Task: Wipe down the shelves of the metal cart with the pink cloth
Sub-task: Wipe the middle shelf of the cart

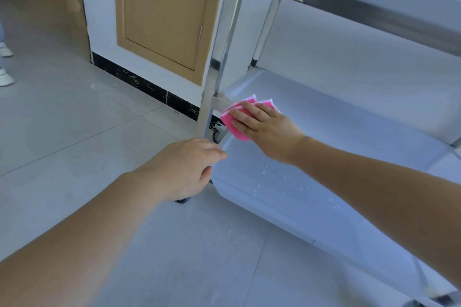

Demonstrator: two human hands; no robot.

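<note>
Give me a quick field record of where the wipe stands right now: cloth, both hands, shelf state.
cloth: folded pink cloth lying flat at the far left corner of the lower shelf
right hand: right hand pressing the cloth down, fingers straight
left hand: left hand holding the near left edge of the shelf, fingers curled over the rim
shelf: lower steel shelf of the metal cart, with water droplets near its front middle, not yet wiped
upper shelf: upper steel shelf, only its underside and edge in view
</note>
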